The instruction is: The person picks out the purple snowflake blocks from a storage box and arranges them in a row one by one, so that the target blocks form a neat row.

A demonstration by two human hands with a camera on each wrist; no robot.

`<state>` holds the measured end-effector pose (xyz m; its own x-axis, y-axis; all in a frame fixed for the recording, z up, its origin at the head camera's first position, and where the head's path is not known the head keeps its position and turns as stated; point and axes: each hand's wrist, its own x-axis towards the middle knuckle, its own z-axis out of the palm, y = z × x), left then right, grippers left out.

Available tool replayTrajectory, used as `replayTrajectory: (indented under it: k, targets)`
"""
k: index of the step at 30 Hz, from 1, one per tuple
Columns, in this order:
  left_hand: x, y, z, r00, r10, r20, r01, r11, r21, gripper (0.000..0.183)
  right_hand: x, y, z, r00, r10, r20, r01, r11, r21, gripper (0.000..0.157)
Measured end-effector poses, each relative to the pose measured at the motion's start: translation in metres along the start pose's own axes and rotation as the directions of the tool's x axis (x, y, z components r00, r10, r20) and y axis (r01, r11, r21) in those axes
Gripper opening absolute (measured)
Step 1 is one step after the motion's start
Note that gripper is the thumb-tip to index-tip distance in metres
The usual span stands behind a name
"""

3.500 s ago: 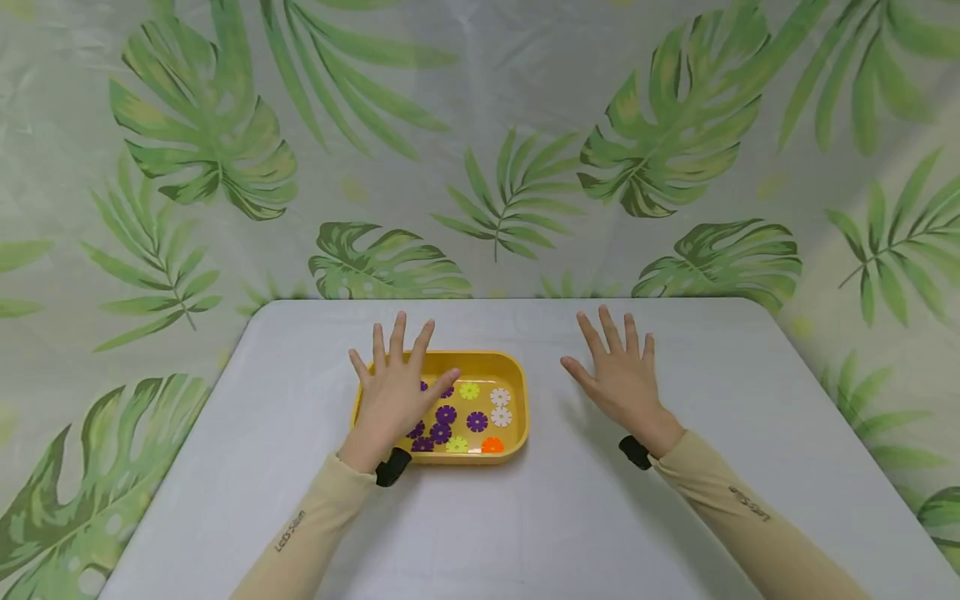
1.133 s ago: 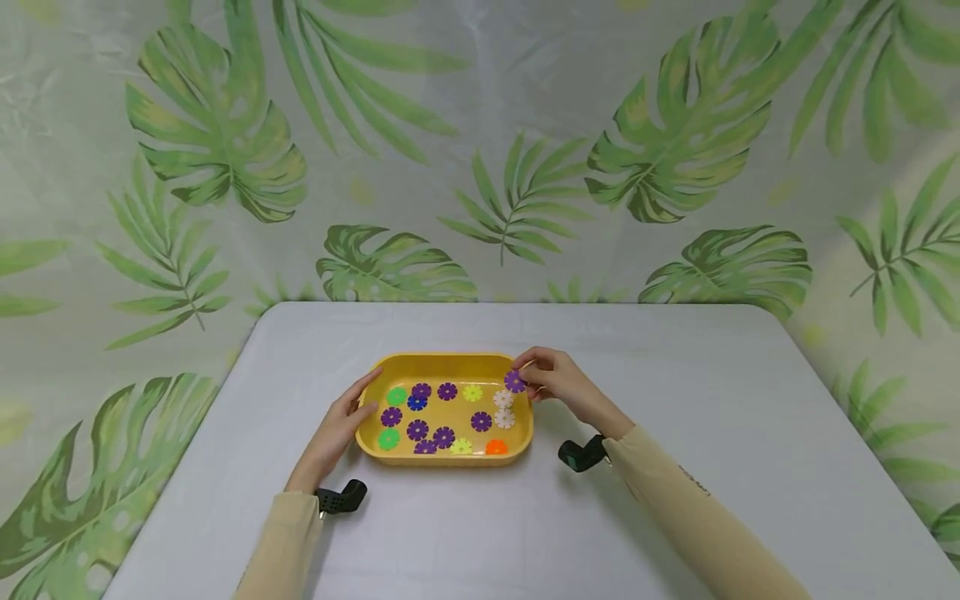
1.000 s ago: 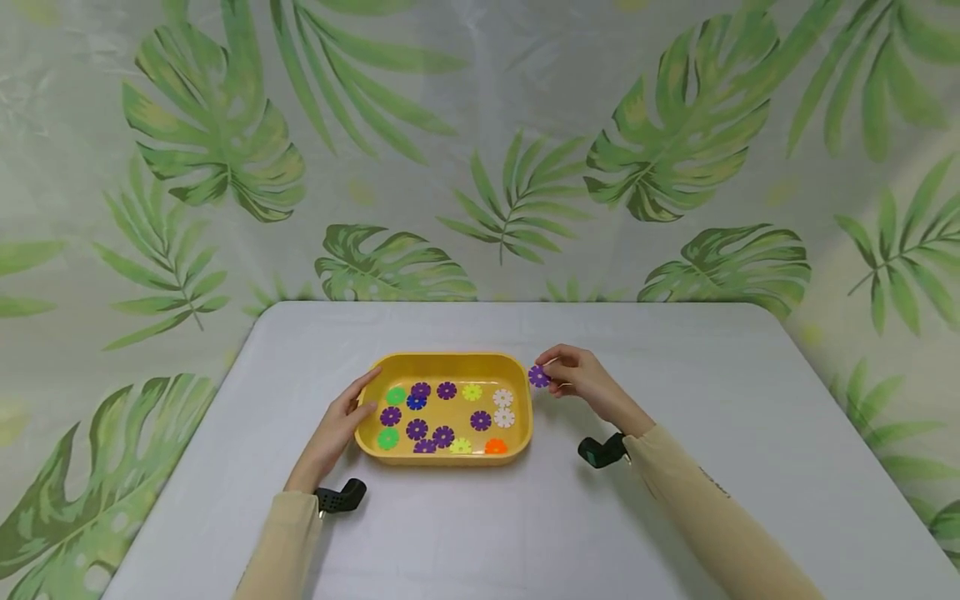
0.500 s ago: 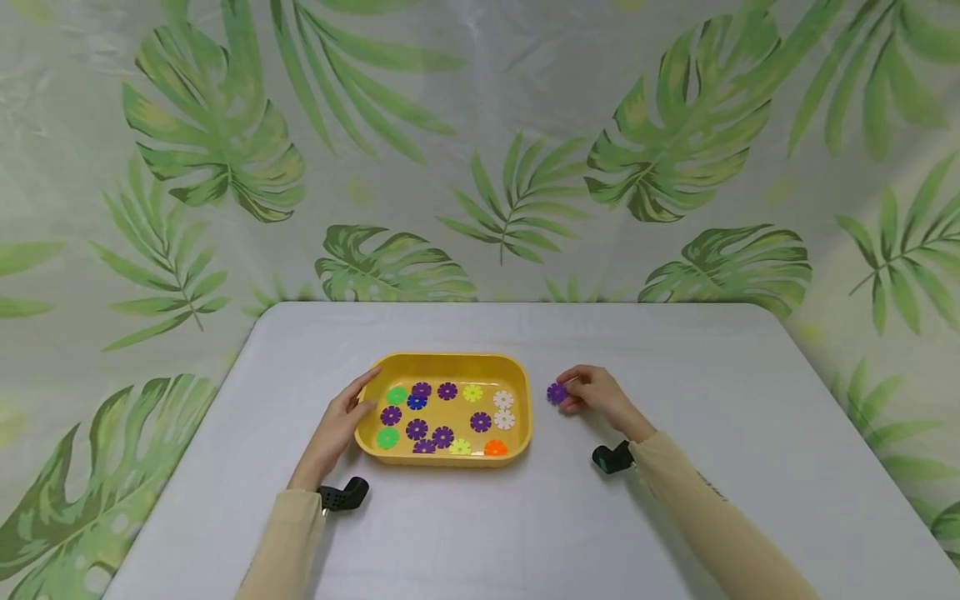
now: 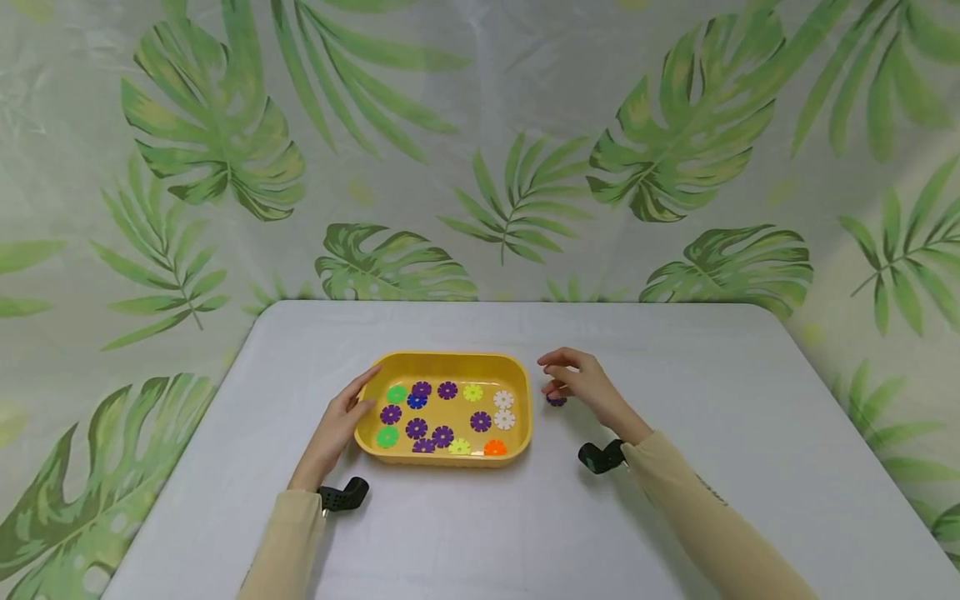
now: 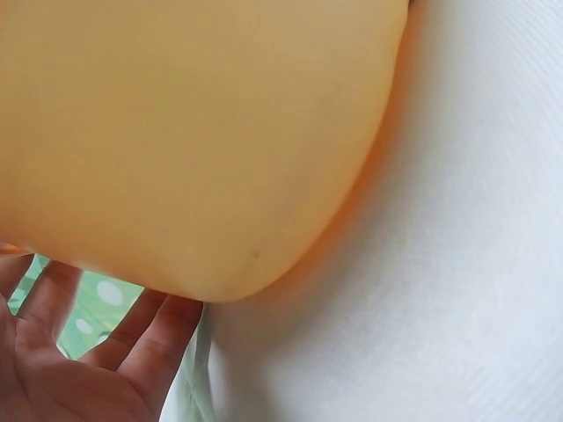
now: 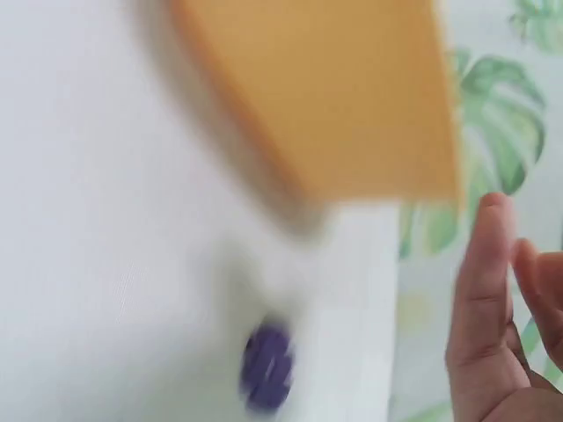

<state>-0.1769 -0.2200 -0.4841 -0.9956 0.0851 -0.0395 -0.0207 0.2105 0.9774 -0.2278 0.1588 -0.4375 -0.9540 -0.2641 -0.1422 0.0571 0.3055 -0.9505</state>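
Note:
My left hand (image 5: 333, 433) holds the left end of a shallow yellow tray (image 5: 450, 459), thumb over the rim. In the left wrist view the fingers (image 6: 163, 338) lie against the tray's outer wall. Several notched plastic snowflake discs lie inside it: purple, green, blue, yellow, white and one orange disc (image 5: 495, 448). To the right of the tray, my right hand (image 5: 585, 385) hovers with parted fingers and nothing in them. Under its fingertips a purple snowflake disc (image 5: 557, 402) lies on the table, partly hidden by the hand; the right wrist view shows that purple disc (image 7: 266, 366) blurred.
A white-covered table (image 5: 465, 533) bears the tray, and a leaf-printed curtain (image 5: 525, 150) hangs behind it. Each wrist wears a small black camera, the left camera (image 5: 345, 495) close to the tray's front left corner.
My right hand has brought a purple snowflake disc out from over the tray, set it on the table at the right and let go, rising slightly. The left hand stays at the tray.

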Motion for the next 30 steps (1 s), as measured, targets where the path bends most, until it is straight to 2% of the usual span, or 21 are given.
replayTrajectory:
  k: [5,8,11,16,19,22,30]
  targets:
    - [0.0,0.0,0.0,1.0,0.0,-0.005,0.0,1.0,-0.002,0.05,-0.006,-0.023,0.033,0.987,-0.03,0.16,0.023,0.999,0.046,0.031]
    - [0.001,-0.001,0.0,1.0,0.0,-0.008,0.0,1.0,-0.005,0.05,-0.006,-0.027,0.054,0.966,-0.016,0.259,0.01,1.0,0.024,0.032]
    - [0.001,-0.002,0.0,1.0,0.002,-0.01,-0.002,1.0,-0.009,0.05,-0.003,-0.029,0.071,0.951,0.026,0.307,-0.018,0.999,-0.029,0.03]
    - [0.0,-0.002,0.0,1.0,-0.001,-0.015,0.001,1.0,-0.016,0.05,0.003,-0.031,0.092,0.936,0.127,0.328,-0.083,0.986,-0.145,0.028]
    - [0.0,-0.003,0.0,1.0,-0.006,-0.017,0.006,1.0,-0.021,0.049,0.005,-0.029,0.099,0.935,0.171,0.309,-0.108,0.972,-0.21,0.027]
    - [-0.001,-0.003,0.001,1.0,-0.003,-0.02,0.003,1.0,-0.026,0.049,0.006,-0.025,0.104,0.942,0.176,0.287,-0.104,0.963,-0.247,0.024]
    - [-0.001,-0.003,0.001,1.0,0.019,-0.022,-0.019,0.999,-0.03,0.048,0.006,-0.021,0.108,0.956,0.184,0.227,-0.124,0.959,-0.255,0.018]
